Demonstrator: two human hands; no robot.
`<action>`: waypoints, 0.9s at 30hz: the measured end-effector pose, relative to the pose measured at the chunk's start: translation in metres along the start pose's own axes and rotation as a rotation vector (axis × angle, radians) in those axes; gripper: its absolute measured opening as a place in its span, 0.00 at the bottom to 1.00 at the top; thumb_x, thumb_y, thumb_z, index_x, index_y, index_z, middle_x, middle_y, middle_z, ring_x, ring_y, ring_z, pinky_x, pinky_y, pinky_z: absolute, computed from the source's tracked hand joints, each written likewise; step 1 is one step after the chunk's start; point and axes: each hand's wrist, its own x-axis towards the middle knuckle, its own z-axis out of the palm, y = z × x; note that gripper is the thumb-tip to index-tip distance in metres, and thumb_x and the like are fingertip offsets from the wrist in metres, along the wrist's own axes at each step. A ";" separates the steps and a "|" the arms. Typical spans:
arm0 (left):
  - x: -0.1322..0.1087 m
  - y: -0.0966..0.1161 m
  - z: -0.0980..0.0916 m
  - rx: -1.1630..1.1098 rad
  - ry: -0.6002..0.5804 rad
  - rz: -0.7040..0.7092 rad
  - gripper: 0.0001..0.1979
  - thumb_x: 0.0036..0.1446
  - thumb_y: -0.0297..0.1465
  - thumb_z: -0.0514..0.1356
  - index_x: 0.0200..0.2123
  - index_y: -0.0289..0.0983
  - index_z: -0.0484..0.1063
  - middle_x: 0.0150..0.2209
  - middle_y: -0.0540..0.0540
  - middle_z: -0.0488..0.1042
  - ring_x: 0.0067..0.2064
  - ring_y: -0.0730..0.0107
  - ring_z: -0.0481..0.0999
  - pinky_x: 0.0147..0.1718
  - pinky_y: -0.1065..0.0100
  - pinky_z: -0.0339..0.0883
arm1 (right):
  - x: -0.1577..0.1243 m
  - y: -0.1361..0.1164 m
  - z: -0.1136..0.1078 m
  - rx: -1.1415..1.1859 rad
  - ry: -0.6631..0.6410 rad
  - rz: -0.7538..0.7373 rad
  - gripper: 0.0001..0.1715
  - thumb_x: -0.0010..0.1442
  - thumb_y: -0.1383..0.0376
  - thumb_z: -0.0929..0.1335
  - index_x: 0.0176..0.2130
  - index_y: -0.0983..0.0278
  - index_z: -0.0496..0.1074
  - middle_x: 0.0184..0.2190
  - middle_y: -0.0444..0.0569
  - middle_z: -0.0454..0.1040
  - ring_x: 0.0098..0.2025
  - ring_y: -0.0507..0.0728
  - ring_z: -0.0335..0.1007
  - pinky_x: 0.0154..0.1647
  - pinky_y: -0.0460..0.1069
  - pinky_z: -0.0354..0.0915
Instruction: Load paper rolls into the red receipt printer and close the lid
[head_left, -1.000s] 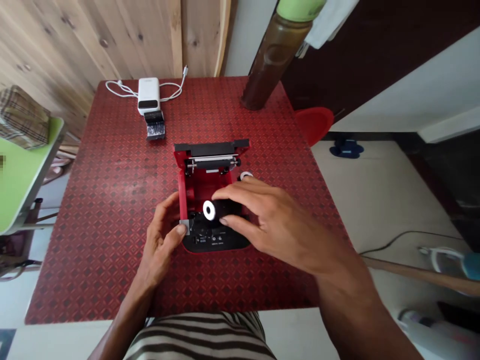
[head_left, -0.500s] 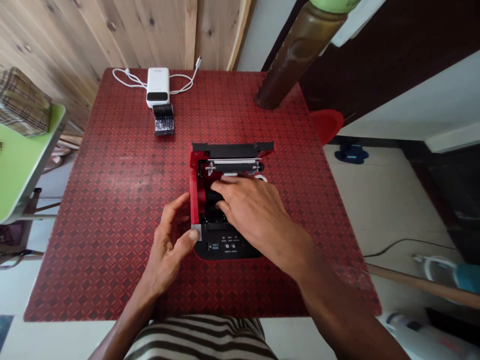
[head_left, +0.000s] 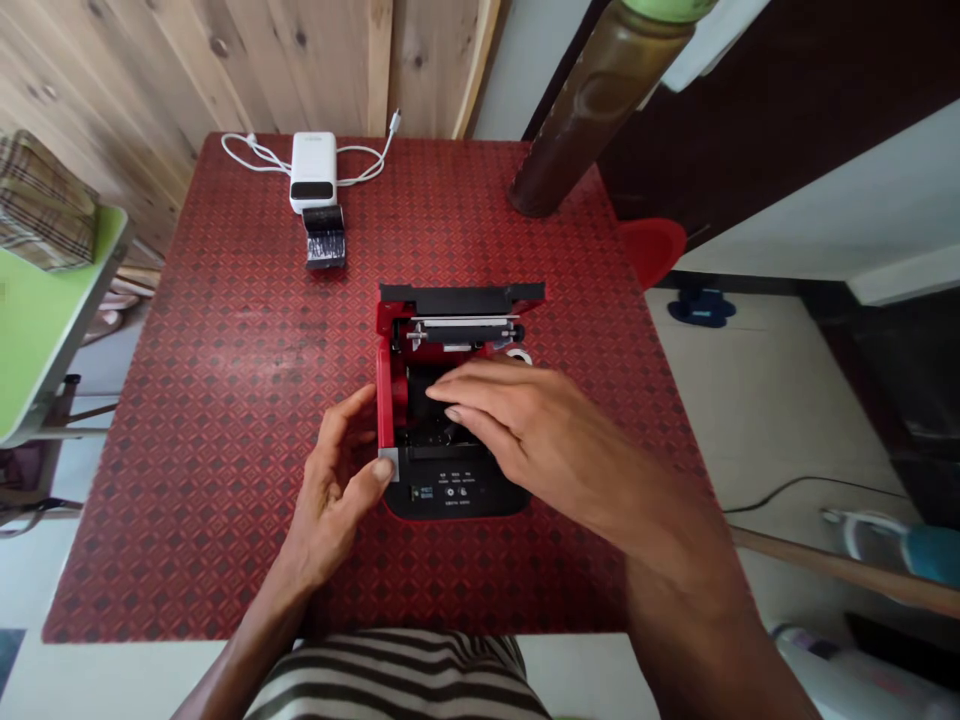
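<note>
A red and black printer (head_left: pixel 456 500), which looks like a label printer, sits on the table with its lid (head_left: pixel 461 298) raised. My left hand (head_left: pixel 337 485) grips the printer's left side, thumb on the grey front corner and fingers along the red wall. Above the black inner compartment (head_left: pixel 424 400) hovers my right hand (head_left: pixel 517 410). Its fingers stretch to the left and nothing shows in them; whether the tips touch the inside I cannot tell. Behind the raised-lid opening runs a dark roller (head_left: pixel 472 334). Part of a white ring (head_left: pixel 519 355) shows beyond my right hand.
At the back left of the red patterned table (head_left: pixel 225 450) lies a white power bank (head_left: pixel 313 160) with a white cable (head_left: pixel 367 165). A strip of black film (head_left: pixel 325 240) lies in front of it. A tall brown bottle (head_left: pixel 577 120) stands at the back right.
My right hand has drawn up and to the right out of the compartment, and its fingers have straightened. More of the black interior shows. My left hand stays on the printer.
</note>
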 end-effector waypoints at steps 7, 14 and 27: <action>0.001 -0.001 0.001 0.025 0.010 0.025 0.29 0.74 0.45 0.66 0.74 0.49 0.71 0.73 0.42 0.76 0.70 0.45 0.79 0.63 0.46 0.79 | -0.014 0.013 0.000 0.001 0.048 -0.207 0.20 0.73 0.80 0.69 0.51 0.61 0.86 0.54 0.49 0.90 0.55 0.59 0.87 0.68 0.58 0.77; 0.003 -0.003 0.001 0.045 0.014 0.038 0.30 0.73 0.46 0.66 0.74 0.46 0.71 0.72 0.40 0.77 0.69 0.44 0.80 0.62 0.47 0.79 | -0.005 0.009 0.001 0.021 0.045 -0.254 0.17 0.71 0.81 0.71 0.40 0.62 0.85 0.45 0.48 0.89 0.47 0.57 0.83 0.54 0.53 0.78; 0.035 0.024 -0.007 0.183 0.149 0.145 0.27 0.73 0.48 0.67 0.70 0.47 0.77 0.73 0.40 0.76 0.73 0.40 0.75 0.69 0.40 0.71 | -0.040 0.005 0.021 0.116 0.376 -0.184 0.12 0.78 0.74 0.69 0.42 0.61 0.75 0.38 0.46 0.83 0.41 0.55 0.79 0.48 0.53 0.76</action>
